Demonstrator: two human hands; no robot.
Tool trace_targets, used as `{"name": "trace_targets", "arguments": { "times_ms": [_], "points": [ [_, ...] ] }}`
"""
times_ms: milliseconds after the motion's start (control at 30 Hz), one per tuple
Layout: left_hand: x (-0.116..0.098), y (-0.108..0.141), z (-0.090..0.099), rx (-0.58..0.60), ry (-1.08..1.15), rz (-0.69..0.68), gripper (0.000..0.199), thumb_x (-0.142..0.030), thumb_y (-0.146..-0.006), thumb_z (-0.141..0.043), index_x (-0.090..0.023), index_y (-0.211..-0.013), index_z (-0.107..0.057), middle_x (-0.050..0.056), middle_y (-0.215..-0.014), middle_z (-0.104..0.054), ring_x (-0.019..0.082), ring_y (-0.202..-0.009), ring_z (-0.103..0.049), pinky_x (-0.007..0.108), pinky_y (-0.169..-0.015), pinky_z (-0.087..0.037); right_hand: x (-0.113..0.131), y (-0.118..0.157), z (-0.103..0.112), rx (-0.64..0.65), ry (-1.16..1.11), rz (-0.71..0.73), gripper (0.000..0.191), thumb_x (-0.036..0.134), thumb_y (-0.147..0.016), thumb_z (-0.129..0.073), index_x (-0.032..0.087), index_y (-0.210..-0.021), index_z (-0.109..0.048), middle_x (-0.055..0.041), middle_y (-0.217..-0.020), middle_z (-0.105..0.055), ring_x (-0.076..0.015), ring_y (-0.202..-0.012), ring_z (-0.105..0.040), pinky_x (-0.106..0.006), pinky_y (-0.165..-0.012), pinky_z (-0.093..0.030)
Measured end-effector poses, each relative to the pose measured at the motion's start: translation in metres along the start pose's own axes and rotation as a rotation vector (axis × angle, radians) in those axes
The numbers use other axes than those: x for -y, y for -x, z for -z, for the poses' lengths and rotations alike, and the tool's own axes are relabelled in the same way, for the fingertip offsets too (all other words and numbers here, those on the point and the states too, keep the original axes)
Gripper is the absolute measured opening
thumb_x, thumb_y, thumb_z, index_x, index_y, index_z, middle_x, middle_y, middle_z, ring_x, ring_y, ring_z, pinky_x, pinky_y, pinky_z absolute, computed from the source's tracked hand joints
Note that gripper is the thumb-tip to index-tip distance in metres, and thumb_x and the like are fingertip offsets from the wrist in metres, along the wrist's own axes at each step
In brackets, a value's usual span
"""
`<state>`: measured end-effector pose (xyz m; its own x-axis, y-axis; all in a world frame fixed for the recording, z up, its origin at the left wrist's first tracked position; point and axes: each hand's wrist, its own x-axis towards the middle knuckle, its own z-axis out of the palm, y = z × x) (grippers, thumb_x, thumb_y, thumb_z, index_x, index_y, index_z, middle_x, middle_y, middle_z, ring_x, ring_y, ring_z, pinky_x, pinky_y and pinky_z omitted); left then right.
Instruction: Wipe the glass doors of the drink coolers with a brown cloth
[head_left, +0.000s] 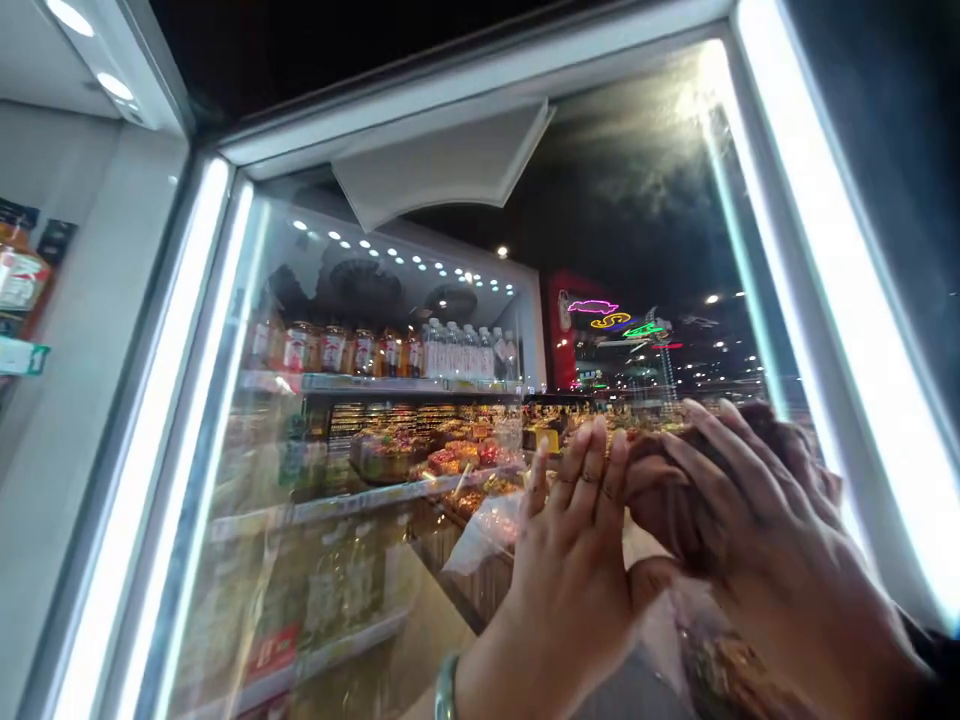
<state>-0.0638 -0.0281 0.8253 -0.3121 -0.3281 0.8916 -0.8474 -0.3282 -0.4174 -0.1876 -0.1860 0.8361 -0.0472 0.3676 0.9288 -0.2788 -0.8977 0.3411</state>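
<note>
A glass pane (637,230) in a white, brightly lit frame fills most of the head view and carries reflections. My left hand (574,540) is raised against or just before the glass, palm forward, fingers up and apart, a green bracelet (445,690) at its wrist. Beside it, my right hand (757,510) leans toward the upper left with its fingers stretched out. Neither hand holds anything. The two hands are close together near the thumbs; whether they touch is unclear. Their reflections overlap the real fingers.
Bottles (457,350) and jars (334,348) line a shelf (375,385) seen in the glass, above trays of food (450,455). Neon signs (611,318) glow farther right. At the far left, more bottles (22,275) stand beside a white cabinet wall (90,300).
</note>
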Motion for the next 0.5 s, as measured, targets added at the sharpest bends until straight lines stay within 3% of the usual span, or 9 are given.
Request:
{"name": "trace_targets", "arguments": {
  "times_ms": [100,200,300,400,500],
  "points": [
    [0.030,-0.036,0.000,-0.084,-0.022,0.012,0.092,-0.072,-0.102,-0.030,-0.009,-0.168,-0.019,0.016,-0.173,-0.030,0.029,-0.166,-0.017,0.053,-0.138,-0.007,0.000,-0.050,-0.017,0.076,0.128,0.069,0.060,0.030,-0.097,-0.054,0.015,-0.154,-0.046,-0.0162,-0.168,-0.038,-0.0383,-0.157,-0.035,-0.068,-0.128,-0.032],
    [0.054,-0.063,0.004,-0.113,-0.070,0.014,0.096,-0.076,-0.100,-0.025,-0.005,-0.166,-0.023,0.021,-0.173,-0.030,0.030,-0.166,-0.017,0.056,-0.137,-0.007,0.004,-0.080,-0.028,0.064,0.166,0.094,0.056,0.031,-0.097,-0.055,0.012,-0.149,-0.050,-0.0169,-0.167,-0.040,-0.0361,-0.156,-0.037,-0.065,-0.129,-0.033],
    [0.065,-0.069,0.009,-0.074,-0.100,-0.058,0.099,-0.078,-0.100,-0.023,-0.004,-0.165,-0.023,0.022,-0.173,-0.029,0.031,-0.166,-0.015,0.057,-0.137,-0.009,0.000,-0.080,-0.026,0.074,0.166,0.211,0.055,0.032,-0.099,-0.053,0.009,-0.149,-0.050,-0.0162,-0.165,-0.043,-0.0338,-0.157,-0.037,-0.061,-0.130,-0.034],
    [0.068,-0.070,0.015,-0.011,-0.128,-0.145,0.095,-0.075,-0.101,-0.023,-0.006,-0.166,-0.021,0.018,-0.174,-0.027,0.028,-0.166,-0.012,0.054,-0.137,-0.011,-0.022,-0.071,-0.018,0.089,0.175,0.388,0.064,0.032,-0.100,-0.052,0.011,-0.159,-0.038,-0.0151,-0.166,-0.043,-0.0312,-0.157,-0.037,-0.057,-0.131,-0.037],
    [0.071,-0.096,0.022,0.062,-0.167,-0.128,0.090,-0.073,-0.102,-0.019,-0.012,-0.169,-0.016,0.011,-0.177,-0.021,0.023,-0.167,-0.010,0.051,-0.138,-0.008,-0.053,-0.089,-0.013,0.118,0.196,0.364,0.069,0.033,-0.099,-0.052,0.020,-0.164,-0.032,-0.0139,-0.165,-0.044,-0.0352,-0.155,-0.040,-0.065,-0.132,-0.030]
  ]
}}
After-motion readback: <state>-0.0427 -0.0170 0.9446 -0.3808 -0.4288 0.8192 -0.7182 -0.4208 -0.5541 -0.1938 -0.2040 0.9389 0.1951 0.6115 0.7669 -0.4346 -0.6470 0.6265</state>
